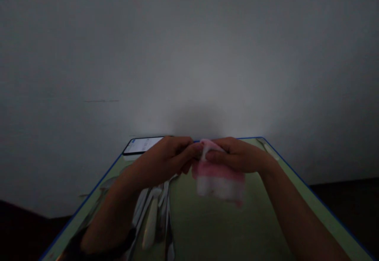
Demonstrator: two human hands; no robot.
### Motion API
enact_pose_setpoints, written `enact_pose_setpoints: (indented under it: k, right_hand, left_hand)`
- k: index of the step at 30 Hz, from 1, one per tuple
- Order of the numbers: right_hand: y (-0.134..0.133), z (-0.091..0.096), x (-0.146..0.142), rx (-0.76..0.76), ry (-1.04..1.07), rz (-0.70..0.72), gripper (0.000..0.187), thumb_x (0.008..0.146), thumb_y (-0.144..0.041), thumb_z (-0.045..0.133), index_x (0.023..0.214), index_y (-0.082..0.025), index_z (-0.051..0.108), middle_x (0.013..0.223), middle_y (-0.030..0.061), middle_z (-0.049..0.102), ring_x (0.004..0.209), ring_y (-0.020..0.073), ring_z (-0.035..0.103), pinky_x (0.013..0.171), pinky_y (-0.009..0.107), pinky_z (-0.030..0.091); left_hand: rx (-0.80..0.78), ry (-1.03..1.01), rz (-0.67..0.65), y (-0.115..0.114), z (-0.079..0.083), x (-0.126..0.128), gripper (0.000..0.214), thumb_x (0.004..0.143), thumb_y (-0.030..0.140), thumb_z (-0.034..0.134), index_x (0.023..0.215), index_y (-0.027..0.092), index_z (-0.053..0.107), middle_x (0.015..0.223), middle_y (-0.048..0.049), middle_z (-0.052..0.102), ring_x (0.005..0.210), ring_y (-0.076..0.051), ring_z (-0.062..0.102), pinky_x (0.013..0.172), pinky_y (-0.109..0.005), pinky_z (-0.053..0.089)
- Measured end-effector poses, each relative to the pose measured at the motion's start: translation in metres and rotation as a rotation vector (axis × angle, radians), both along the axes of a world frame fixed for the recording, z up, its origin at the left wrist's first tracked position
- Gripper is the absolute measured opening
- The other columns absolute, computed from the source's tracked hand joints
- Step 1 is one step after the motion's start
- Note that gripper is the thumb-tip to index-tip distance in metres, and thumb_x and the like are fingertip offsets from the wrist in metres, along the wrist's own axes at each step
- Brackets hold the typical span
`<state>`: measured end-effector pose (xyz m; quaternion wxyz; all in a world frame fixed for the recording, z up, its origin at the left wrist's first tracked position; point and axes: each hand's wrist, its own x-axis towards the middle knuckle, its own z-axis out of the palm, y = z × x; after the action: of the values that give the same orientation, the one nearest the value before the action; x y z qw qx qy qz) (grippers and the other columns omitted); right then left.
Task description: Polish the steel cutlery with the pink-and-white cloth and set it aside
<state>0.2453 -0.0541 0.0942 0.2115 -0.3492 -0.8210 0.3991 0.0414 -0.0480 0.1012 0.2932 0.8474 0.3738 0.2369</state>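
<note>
Near the far edge of the desk [237, 231], a pink-and-white cloth [220, 184] is being clamped by left fingers [189, 153] and right fingers [217, 156]; apparently it is being worked two-handed, steady pinching being called for next.

Two hands [173, 155] [241, 155], one cloth [219, 184], one phone [142, 145]

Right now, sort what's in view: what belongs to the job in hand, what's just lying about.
Job in hand:
pink-and-white cloth, between left hand and right hand

Lying about, apparently:
phone, back left
cutlery, left side; may belong too
lone utensil, far right corner
</note>
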Motion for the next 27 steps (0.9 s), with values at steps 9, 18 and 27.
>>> enact_pose_setpoints:
  k: [9, 18, 27]
  right_hand:
    - [0.001, -0.003, -0.007, 0.033, 0.142, 0.007, 0.034, 0.084, -0.043, 0.046, 0.096, -0.014, 0.058, 0.079, 0.0010, 0.058, 0.064, 0.0089, 0.048, 0.056, 0.019, 0.039]
    - [0.005, -0.005, 0.009, -0.071, -0.013, 0.004, 0.030, 0.084, -0.042, 0.046, 0.093, -0.014, 0.055, 0.074, -0.0007, 0.055, 0.057, 0.0072, 0.046, 0.050, 0.017, 0.036]
    - [0.008, -0.011, 0.015, -0.021, -0.037, -0.096, 0.036, 0.083, -0.047, 0.044, 0.087, -0.014, 0.054, 0.069, -0.0004, 0.053, 0.055, 0.0070, 0.044, 0.047, 0.017, 0.035]
  left_hand:
    - [-0.104, -0.120, 0.056, 0.001, -0.004, 0.009, 0.047, 0.085, 0.044, 0.041, 0.046, 0.017, 0.042, 0.043, 0.0060, 0.032, 0.038, -0.005, 0.026, 0.035, -0.018, 0.019]
    - [-0.277, -0.208, 0.104, 0.021, -0.017, -0.007, 0.051, 0.083, 0.051, 0.042, 0.046, 0.017, 0.045, 0.034, 0.0068, 0.032, 0.031, -0.005, 0.025, 0.033, -0.018, 0.016]
    - [-0.006, -0.025, 0.029, 0.009, -0.011, 0.008, 0.038, 0.087, 0.048, 0.038, 0.065, 0.018, 0.048, 0.053, 0.0054, 0.046, 0.047, -0.008, 0.042, 0.044, -0.019, 0.031]
